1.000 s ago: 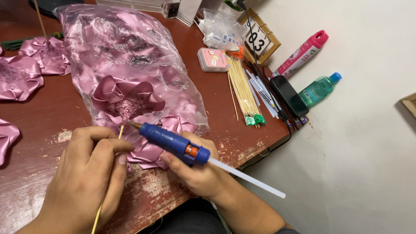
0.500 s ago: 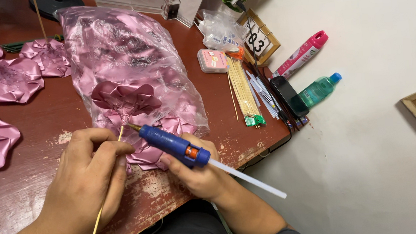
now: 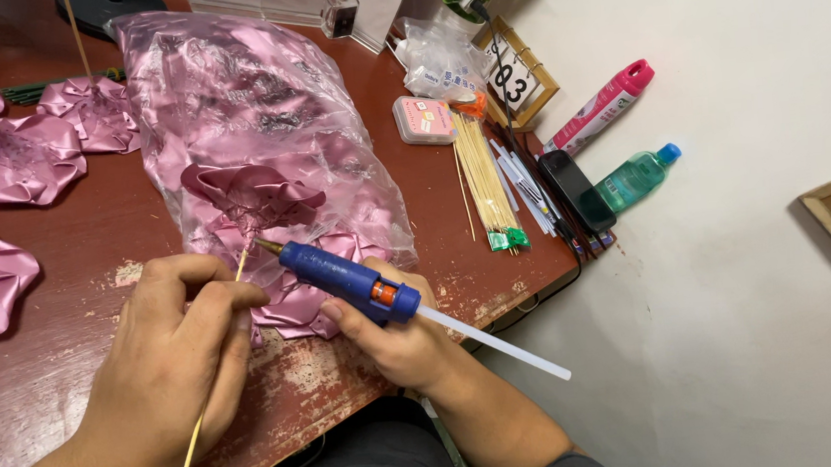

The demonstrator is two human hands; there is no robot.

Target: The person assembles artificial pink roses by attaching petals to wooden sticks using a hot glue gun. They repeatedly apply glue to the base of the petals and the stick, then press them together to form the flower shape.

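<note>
**Glue gun tip meets a skewer at a pink satin flower**

The right hand [image 3: 400, 340] grips a blue glue gun [image 3: 340, 282], fingers wrapped round its handle. A white glue stick [image 3: 493, 343] juts from the back of the gun, out past the table edge. The brass nozzle points up and left, just beside the top of a thin wooden skewer [image 3: 211, 392].

The left hand [image 3: 171, 360] holds that skewer, fingers curled closed around it with the thumb pressed on top. The skewer runs from below the hand, slanting up to the nozzle, where it meets a pink satin flower [image 3: 254, 193]. The flower lies against a clear plastic bag [image 3: 254, 107] stuffed with more pink satin, on a worn red-brown table [image 3: 35, 297].

More finished flowers [image 3: 19, 163] lie at the left of the table. Near the right edge sit a bundle of skewers [image 3: 484, 182], a small pink box [image 3: 425, 119] and a dark phone [image 3: 577, 189]. A green bottle [image 3: 637, 176] and a pink tube [image 3: 600, 109] lie on the white floor beyond the table.
</note>
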